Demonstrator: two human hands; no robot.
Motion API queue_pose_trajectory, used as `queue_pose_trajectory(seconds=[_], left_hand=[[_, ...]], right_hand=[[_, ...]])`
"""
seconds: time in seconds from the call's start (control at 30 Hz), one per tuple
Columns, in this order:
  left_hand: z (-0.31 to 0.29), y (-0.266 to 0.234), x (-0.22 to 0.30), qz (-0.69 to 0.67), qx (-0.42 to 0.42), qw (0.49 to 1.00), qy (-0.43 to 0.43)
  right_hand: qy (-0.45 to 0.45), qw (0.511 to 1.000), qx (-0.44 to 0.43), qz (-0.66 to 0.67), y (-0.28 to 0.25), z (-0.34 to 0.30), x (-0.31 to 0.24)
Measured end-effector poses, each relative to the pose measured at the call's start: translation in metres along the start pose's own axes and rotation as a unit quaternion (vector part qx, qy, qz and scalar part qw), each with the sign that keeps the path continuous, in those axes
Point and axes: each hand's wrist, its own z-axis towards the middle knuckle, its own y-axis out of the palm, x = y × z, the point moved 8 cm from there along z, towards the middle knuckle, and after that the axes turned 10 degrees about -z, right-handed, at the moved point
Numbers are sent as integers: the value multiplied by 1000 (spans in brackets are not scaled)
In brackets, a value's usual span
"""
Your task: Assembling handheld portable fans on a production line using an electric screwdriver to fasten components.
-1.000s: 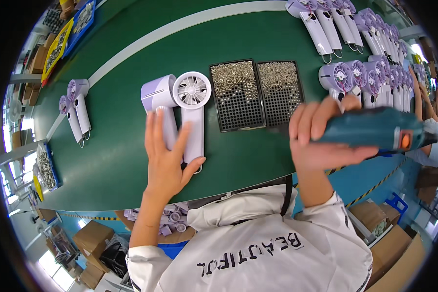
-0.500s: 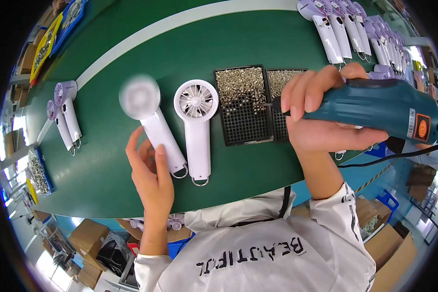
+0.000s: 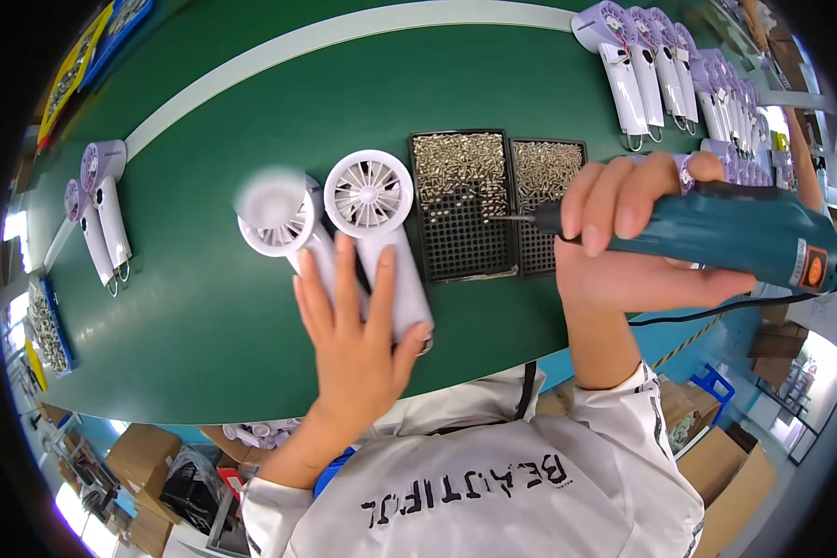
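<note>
Fingers spread, a worker's left hand (image 3: 358, 358) lay across two pale plastic handheld fans (image 3: 403, 279) at centre frame, seemingly steadying them; at right, the right hand (image 3: 604, 270) wrapped its fingers round a teal electric screwdriver (image 3: 735, 232), levelled toward a black gridded tray (image 3: 470, 253).

I am seeing two fans (image 3: 369, 192) lying side by side near the front edge of the tabletop (image 3: 205, 325), two trays (image 3: 470, 253) holding screws (image 3: 458, 153) sitting just right of them, a fan pair (image 3: 110, 219) resting near the left edge, and fan rows (image 3: 627, 88) lying toward the far right corner.
</note>
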Motion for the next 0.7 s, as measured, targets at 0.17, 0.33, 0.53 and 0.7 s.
queue_pose_trajectory(seconds=[0.17, 0.33, 0.53, 0.7], left_hand=[[0, 7, 7, -22, 36, 998, -43], [-8, 7, 3, -8, 26, 999, -43], [-17, -18, 13, -87, 149, 985, 18], [13, -50, 29, -147, 167, 971, 90]], right_hand=[[21, 999, 44, 14, -1, -5, 23], [-15, 998, 60, -17, -7, -8, 19], [39, 998, 8, 54, 15, -3, -14], [60, 991, -55, 105, 49, -15, -34]])
